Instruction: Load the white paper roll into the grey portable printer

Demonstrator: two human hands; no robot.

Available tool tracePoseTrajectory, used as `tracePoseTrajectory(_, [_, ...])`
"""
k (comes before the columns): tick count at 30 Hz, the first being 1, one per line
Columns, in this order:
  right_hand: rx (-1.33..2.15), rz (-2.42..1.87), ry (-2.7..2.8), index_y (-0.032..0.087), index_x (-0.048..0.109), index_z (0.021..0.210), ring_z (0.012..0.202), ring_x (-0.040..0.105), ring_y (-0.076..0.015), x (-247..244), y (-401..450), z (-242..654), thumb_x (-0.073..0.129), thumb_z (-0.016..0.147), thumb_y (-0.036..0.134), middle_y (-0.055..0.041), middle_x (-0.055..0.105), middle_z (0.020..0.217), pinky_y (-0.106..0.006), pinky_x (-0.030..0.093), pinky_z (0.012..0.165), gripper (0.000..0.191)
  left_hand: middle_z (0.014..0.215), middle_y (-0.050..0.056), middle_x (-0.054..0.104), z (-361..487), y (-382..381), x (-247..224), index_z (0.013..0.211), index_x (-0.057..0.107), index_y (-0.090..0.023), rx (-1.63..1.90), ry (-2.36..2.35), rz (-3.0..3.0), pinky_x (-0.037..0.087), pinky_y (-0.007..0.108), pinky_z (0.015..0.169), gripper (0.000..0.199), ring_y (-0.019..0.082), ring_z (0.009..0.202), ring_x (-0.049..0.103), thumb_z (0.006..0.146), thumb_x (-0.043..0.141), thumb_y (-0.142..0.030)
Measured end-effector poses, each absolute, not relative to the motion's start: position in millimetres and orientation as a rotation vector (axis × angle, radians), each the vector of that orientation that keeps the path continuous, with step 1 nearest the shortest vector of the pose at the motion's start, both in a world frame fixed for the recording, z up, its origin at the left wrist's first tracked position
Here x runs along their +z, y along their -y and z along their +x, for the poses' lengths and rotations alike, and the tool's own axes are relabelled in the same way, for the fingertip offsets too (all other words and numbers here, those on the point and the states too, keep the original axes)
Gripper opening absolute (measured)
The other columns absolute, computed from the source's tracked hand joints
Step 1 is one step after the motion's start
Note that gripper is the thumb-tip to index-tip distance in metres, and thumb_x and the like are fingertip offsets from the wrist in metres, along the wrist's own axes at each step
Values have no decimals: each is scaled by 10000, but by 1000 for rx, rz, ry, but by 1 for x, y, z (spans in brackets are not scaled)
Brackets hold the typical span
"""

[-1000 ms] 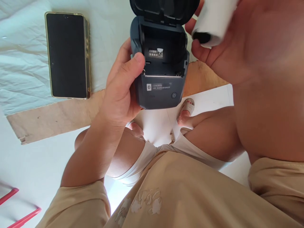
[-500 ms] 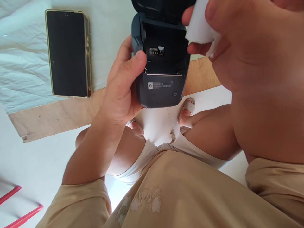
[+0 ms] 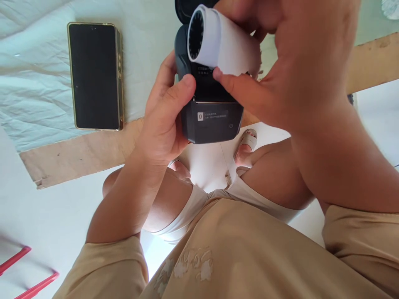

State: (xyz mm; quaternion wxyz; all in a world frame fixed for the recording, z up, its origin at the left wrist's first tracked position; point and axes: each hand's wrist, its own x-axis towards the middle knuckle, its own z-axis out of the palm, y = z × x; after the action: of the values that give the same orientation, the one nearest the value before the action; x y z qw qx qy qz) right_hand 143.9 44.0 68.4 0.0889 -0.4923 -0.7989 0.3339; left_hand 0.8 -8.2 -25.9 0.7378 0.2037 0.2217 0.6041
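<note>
The left hand grips the label printer at centre, toward twelve o'clock; the right hand pinches a white paper roll over its open bay. At ten o'clock a phone lies on the pale cloth covering a wooden board. The printer's lid is cut off; the roll's far end is hidden.

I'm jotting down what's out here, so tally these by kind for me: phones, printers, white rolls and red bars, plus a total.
Phone: 1
Printer: 1
White roll: 1
Red bars: 2
Total: 5
</note>
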Motion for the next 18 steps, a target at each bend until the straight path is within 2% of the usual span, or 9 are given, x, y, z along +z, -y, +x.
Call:
tracePoseTrajectory(2, [441, -1393, 2696, 161, 477, 1042, 995, 498, -8, 69, -46, 146, 403, 821, 321, 75, 516, 1051, -126, 332, 852, 282, 1154, -21, 602, 0, 9, -25, 1048, 503, -285, 1272, -486, 438, 554, 371, 828, 221, 268, 1190, 535, 841, 580, -304])
tracePoseTrajectory(3, [287, -1332, 2793, 160, 471, 1012, 931, 502, 13, 70, -47, 148, 377, 834, 305, 76, 520, 1000, -130, 311, 825, 248, 1140, -19, 608, 0, 9, -25, 1053, 506, -285, 1248, -478, 453, 558, 371, 812, 236, 277, 1188, 534, 834, 593, -304])
tracePoseTrajectory(7, [278, -1291, 2829, 176, 484, 974, 882, 456, 38, 72, -48, 153, 401, 833, 310, 94, 511, 926, -124, 260, 783, 211, 1093, -6, 625, 7, 9, -27, 1074, 507, -283, 1347, -487, 433, 557, 385, 758, 323, 314, 1167, 537, 797, 621, -403])
tracePoseTrajectory(10, [208, -1259, 2854, 190, 499, 985, 890, 465, 39, 70, -48, 156, 440, 806, 290, 110, 503, 930, -120, 287, 817, 213, 1086, 17, 620, 15, 8, -27, 1064, 498, -271, 1384, -522, 406, 552, 390, 721, 294, 307, 1166, 540, 803, 590, -367])
tracePoseTrajectory(13, [261, -1167, 2872, 159, 521, 976, 979, 520, 4, 67, -48, 156, 387, 836, 281, 72, 505, 927, -128, 352, 842, 229, 1029, 36, 626, 14, 8, -27, 1057, 493, -258, 1393, -573, 405, 545, 377, 727, 289, 304, 1167, 535, 804, 594, -355])
tracePoseTrajectory(16, [337, -1172, 2780, 149, 580, 946, 1121, 488, -43, 68, -52, 156, 377, 855, 368, 53, 506, 973, -137, 399, 954, 311, 1074, 42, 614, 6, 9, -25, 1074, 488, -236, 1346, -543, 464, 539, 362, 784, 320, 304, 1161, 530, 815, 599, -387])
tracePoseTrajectory(18, [886, -1448, 2489, 181, 606, 951, 1147, 458, -27, 71, -55, 154, 480, 803, 375, 67, 499, 985, -48, 421, 899, 274, 1126, 31, 596, 1, 10, -21, 1105, 473, -229, 1282, -537, 499, 528, 347, 842, 262, 282, 1180, 515, 867, 545, -313])
